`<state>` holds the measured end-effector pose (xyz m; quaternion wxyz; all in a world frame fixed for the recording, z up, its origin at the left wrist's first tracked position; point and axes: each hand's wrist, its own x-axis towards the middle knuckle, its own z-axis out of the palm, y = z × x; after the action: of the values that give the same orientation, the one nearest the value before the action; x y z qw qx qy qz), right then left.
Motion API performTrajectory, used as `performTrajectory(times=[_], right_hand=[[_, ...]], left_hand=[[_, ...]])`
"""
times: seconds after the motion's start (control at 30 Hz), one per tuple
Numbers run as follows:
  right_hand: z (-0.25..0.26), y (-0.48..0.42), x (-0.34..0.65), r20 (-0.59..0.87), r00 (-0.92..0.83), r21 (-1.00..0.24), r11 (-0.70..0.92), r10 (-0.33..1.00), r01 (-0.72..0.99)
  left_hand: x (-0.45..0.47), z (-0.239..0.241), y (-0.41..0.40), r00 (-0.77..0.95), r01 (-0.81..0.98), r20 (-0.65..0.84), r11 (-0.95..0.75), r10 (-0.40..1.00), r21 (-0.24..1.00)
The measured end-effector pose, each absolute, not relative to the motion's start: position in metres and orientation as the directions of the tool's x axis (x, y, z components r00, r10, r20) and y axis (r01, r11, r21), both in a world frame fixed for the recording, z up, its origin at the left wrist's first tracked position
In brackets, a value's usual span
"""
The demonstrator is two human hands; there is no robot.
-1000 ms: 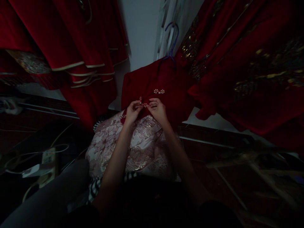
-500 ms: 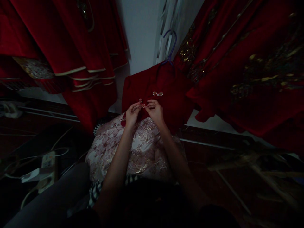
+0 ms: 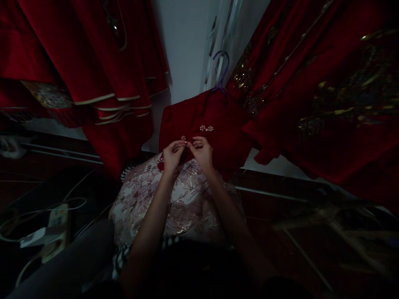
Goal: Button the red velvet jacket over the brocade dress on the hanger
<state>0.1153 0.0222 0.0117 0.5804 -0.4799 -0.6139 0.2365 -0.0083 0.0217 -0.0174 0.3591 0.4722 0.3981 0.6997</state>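
Observation:
A red garment [image 3: 230, 141] on a purple hanger [image 3: 222, 72] drapes over my lap. My left hand [image 3: 173, 155] and my right hand [image 3: 202, 151] meet at its front, fingertips pinched on a small beaded flower clasp [image 3: 187, 143]. One beaded flower [image 3: 183, 138] of that clasp shows just above my left fingers; the rest is partly covered. Above my right hand, a second flower clasp [image 3: 206, 128] lies fastened on the red cloth. Beneath my forearms spreads a pink and white floral brocade [image 3: 140, 191] with gold threads.
Red garments with pale edging [image 3: 124, 99] hang at the left, and red garments with gold embroidery [image 3: 339, 108] hang at the right. A power strip [image 3: 57, 228] with cords lies at lower left. A pale wall [image 3: 185, 45] stands behind.
The view has tilted slightly, so the hands and garment sit a little lower. Both hands keep their pinch at the same clasp, with only small finger shifts.

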Motion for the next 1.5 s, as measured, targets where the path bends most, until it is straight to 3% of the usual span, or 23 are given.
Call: performTrajectory(times=[0.23, 0.53, 0.87, 1.07, 1.37, 1.5], right_hand=[[0.013, 0.024, 0.117, 0.503, 0.106, -0.828, 0.443, 0.858, 0.343], [0.011, 0.021, 0.115, 0.519, 0.162, -0.829, 0.448, 0.839, 0.335], [0.009, 0.021, 0.113, 0.532, 0.177, -0.823, 0.457, 0.828, 0.338], [0.009, 0.026, 0.112, 0.539, 0.172, -0.815, 0.459, 0.824, 0.352], [0.009, 0.026, 0.113, 0.525, 0.147, -0.788, 0.413, 0.839, 0.456], [0.001, 0.016, 0.127, 0.486, 0.058, -0.789, 0.409, 0.872, 0.459]], left_hand=[[-0.007, -0.015, 0.021, -0.302, -0.099, 0.401, -0.447, 0.865, 0.889], [-0.013, -0.007, 0.018, -0.186, 0.22, 0.559, -0.52, 0.808, 0.825], [-0.01, -0.015, 0.025, -0.222, 0.088, 0.503, -0.497, 0.835, 0.863], [-0.012, -0.014, 0.026, -0.232, 0.101, 0.49, -0.48, 0.84, 0.871], [-0.009, -0.024, 0.036, -0.224, 0.022, 0.418, -0.424, 0.881, 0.905], [-0.006, -0.032, 0.036, -0.244, -0.049, 0.351, -0.373, 0.904, 0.926]])
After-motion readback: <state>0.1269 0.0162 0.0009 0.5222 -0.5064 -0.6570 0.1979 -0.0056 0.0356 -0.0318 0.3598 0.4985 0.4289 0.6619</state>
